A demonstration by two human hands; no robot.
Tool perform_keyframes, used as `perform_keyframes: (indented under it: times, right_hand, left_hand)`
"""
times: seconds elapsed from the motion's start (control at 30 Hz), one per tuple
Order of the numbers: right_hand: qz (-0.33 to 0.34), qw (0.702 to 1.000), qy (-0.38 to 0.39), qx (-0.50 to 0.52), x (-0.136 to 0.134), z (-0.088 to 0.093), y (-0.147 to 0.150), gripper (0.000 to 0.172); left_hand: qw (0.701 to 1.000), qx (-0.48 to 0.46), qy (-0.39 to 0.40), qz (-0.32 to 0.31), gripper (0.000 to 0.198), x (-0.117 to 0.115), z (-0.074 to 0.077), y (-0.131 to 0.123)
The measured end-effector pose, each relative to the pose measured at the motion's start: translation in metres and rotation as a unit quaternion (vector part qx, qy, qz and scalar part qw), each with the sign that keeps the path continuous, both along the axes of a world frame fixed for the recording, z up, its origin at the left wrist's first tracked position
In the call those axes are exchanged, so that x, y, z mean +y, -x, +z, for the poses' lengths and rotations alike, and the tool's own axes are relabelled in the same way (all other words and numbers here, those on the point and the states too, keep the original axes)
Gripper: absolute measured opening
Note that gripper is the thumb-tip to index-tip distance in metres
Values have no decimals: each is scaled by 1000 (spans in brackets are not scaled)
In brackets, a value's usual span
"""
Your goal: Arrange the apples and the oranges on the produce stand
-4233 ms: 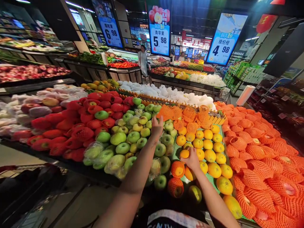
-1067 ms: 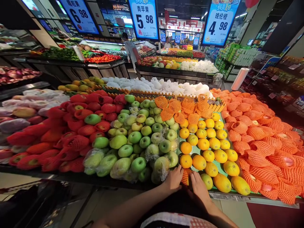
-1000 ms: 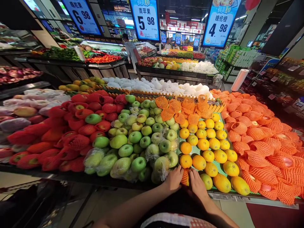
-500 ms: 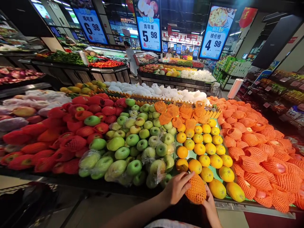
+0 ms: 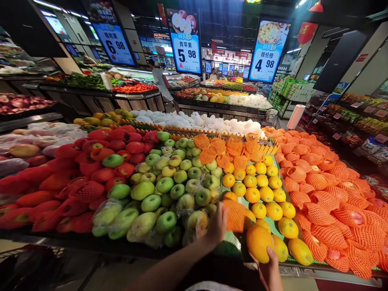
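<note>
My left hand is closed on an orange foam net sleeve, slightly blurred, above the front of the orange display. In my right hand sits a bare orange, gripped from below and the right with the thumb on its side. Fruit and sleeve are apart. Rows of bare oranges lie on a green mat just beyond both hands. At the back of these rows is a heap of orange foam nets; whether fruit is inside each one I cannot tell.
Green apples, some in clear film, fill the section left of the oranges. Farther left are fruits in red nets. Fruits in orange-pink nets cover the right side. A plastic bag roll stands behind. Price screens hang above.
The net sleeve has come off the orange. My left hand has moved left and up with the sleeve, while my right hand keeps the bare orange. The view has shifted slightly.
</note>
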State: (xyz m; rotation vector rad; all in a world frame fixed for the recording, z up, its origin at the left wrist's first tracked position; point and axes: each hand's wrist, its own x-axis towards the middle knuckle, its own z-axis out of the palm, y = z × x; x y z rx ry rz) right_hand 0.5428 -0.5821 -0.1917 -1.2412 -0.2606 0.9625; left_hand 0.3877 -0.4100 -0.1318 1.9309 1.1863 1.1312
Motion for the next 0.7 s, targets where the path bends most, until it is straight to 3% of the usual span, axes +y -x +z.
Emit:
perform_keyframes:
  times: [0.07,0.13,0.23,0.33,0.4,0.5,0.6,0.7]
  right_hand:
    - [-30,996,36,-75,6,5,-10,72]
    - [18,968,67,-239,14,9,-14,72]
    - [168,844,116,-496,31,8,-4,68]
    - [306,706,214,-602,51,1,18,76]
    - [362,648,252,-621,61,-6,31,85]
    - [369,622,250,-643,68,-22,38,85]
    - [382,612,241,-649,64,-42,39,79]
    - [380,599,226,-668,57,-53,41,79]
  left_hand:
    - [997,-27,35,65,29,46,21,-2]
    - [996,-31,29,82,29,95,47,-9]
    - [991,4,-51,121,28,165,87,-32]
    - [980,90,-155,88,32,224,115,-60]
    - [978,159,-122,53,28,252,119,-74]
    - [976,211,-39,36,26,274,107,-85]
    - [978,208,-23,23,33,269,89,-88]
    - [979,203,-24,3,38,243,78,-91]
